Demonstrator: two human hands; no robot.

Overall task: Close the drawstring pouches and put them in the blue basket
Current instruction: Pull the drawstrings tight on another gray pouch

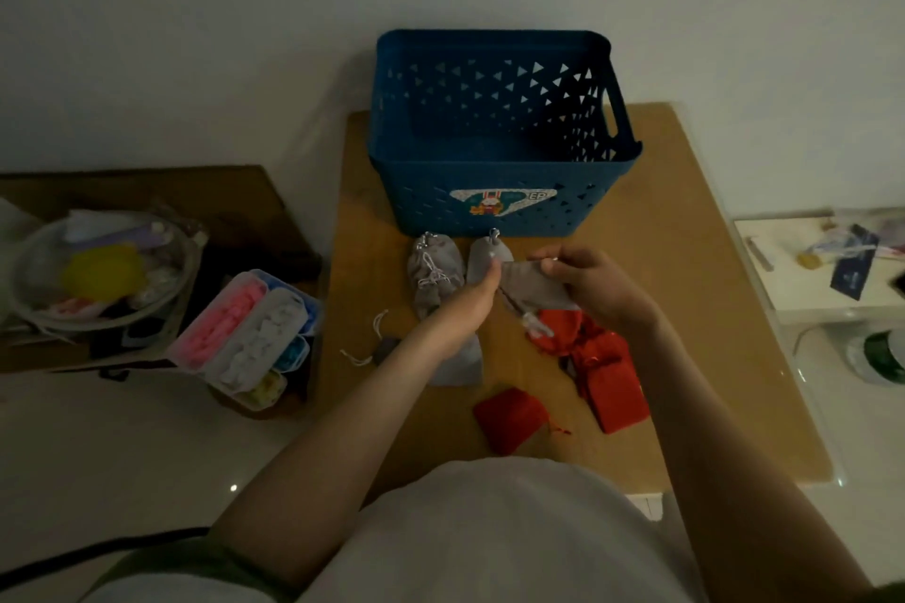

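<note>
A grey pouch [531,282] is held up just in front of the basket [431,191], with the left hand [477,289] and right hand [592,284] pinching its opposite edges. It looks like light, limp cloth that will sag and fold. The best hold is probably the dangling cord [512,304] and the mouth hem.

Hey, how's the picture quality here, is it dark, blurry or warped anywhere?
Head view: dim, muted colours; wide-angle bend bows the table edges; deep shadow inside the blue basket; glare spot on the floor; left hand, right hand and grey pouch slightly soft.
</note>
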